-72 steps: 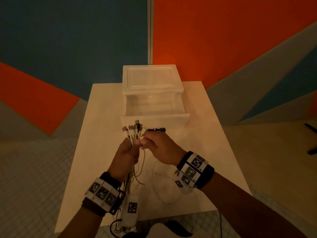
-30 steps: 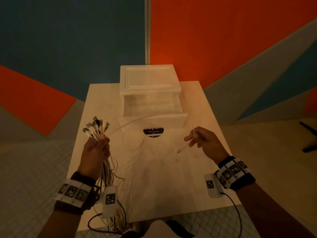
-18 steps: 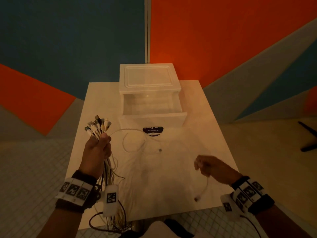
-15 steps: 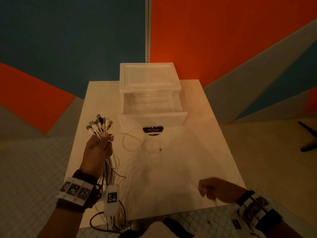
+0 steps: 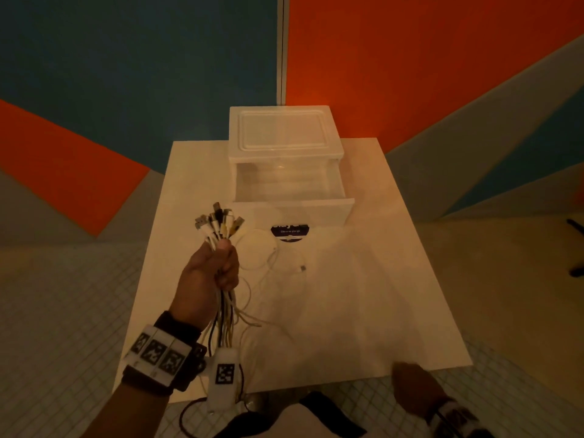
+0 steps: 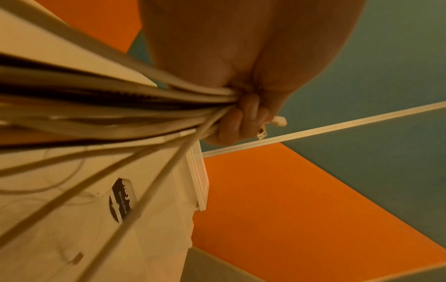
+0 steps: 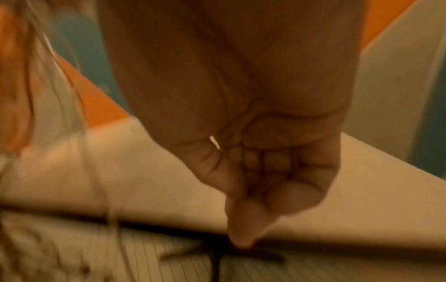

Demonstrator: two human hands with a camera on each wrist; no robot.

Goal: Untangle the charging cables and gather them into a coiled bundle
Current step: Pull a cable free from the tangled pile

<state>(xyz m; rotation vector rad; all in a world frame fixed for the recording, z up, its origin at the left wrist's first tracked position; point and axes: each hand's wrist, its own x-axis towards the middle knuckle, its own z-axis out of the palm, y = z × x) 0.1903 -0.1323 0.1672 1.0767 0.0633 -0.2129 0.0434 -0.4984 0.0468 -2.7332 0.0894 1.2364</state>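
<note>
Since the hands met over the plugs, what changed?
The right hand drew one white cable out sideways, then dropped back past the table's near edge, fingers curled. The left hand still grips the cable bundle; the drawer box stayed put.

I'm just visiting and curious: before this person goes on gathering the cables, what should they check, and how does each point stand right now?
1. Left hand grips the bunch of cables firmly: ok.
2. Plugs all stick out together above the fist: ok.
3. Every cable gathered: not ok; a loose white cable lies looped on the table.
4. Right hand holds a cable: cannot tell; fingers curled, picture blurred.
5. Drawer open: ok.
</note>
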